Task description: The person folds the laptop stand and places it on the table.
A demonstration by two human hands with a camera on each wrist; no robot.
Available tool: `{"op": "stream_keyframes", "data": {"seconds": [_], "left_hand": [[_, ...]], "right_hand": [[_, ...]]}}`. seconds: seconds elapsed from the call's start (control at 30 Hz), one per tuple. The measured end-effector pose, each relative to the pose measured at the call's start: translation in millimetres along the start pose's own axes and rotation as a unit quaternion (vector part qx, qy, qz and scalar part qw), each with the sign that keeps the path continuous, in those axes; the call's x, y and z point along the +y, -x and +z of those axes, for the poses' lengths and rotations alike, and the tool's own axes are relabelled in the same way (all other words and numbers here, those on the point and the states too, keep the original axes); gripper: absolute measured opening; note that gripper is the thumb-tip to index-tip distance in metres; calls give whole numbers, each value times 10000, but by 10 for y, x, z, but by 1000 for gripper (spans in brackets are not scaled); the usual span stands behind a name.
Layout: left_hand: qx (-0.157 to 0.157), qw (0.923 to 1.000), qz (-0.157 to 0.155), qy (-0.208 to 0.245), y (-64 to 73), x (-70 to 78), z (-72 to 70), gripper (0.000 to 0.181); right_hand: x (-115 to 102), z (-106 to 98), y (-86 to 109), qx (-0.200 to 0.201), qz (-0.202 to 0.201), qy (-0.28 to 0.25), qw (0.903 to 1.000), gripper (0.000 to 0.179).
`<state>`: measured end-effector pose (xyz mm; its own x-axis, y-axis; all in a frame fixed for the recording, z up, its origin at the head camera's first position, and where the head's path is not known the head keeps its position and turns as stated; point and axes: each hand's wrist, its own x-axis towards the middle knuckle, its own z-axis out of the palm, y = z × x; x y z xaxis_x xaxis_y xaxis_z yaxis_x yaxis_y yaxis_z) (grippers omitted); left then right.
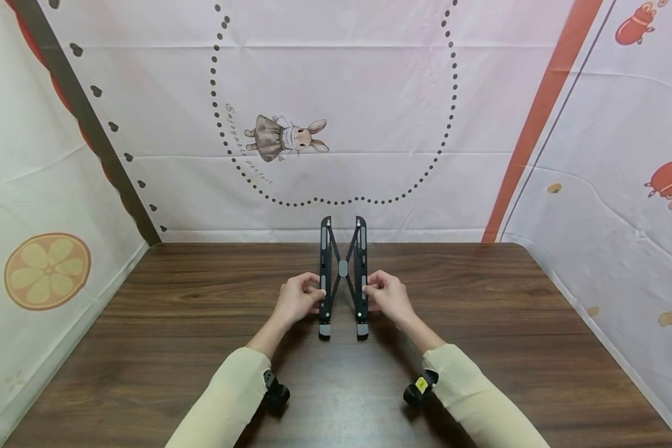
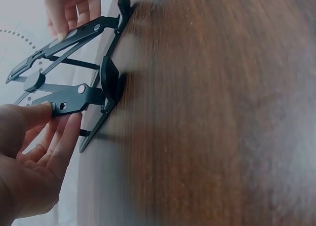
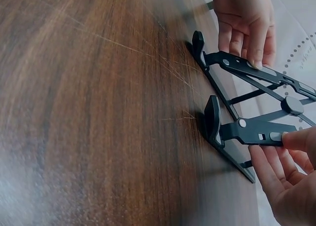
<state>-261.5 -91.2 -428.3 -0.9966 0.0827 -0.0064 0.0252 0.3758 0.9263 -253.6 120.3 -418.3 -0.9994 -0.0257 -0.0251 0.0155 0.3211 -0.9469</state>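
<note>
A black folding laptop stand (image 1: 343, 269) with grey pads and a crossed X linkage stands on the table in the middle of the head view. Its two long arms are partly spread and raised at an angle above the base bars, as the left wrist view shows. My left hand (image 1: 299, 298) pinches the left arm between thumb and fingers. On the other side my right hand (image 1: 389, 295) pinches the right arm the same way, its thumb on a grey pad (image 3: 276, 136). The front lips (image 2: 109, 80) of the stand point up near the table.
The wooden table (image 1: 201, 373) spreads around the stand. A printed cloth (image 1: 369, 124) hangs behind it, and more cloth rises at both sides. Small black cameras (image 1: 277, 393) are strapped at both wrists.
</note>
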Motion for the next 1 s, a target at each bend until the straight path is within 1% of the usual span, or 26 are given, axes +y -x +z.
{"op": "stream_keyframes", "data": {"seconds": [0.2,0.47,0.73,1.0], "left_hand": [[-47,10000,17,-47,-2,11,31,24],[-86,10000,-3,37,5,50,75,24],[-129,9999,6,64,1,64,134,27],[-169,9998,109,90,-2,79,181,25]], "right_hand": [[-22,18,9,2,14,-21,10000,13],[-26,40,20,-39,-58,-2,10000,15],[-23,81,14,-40,-98,-34,9999,13],[-30,106,16,-57,-150,-55,9999,13]]}}
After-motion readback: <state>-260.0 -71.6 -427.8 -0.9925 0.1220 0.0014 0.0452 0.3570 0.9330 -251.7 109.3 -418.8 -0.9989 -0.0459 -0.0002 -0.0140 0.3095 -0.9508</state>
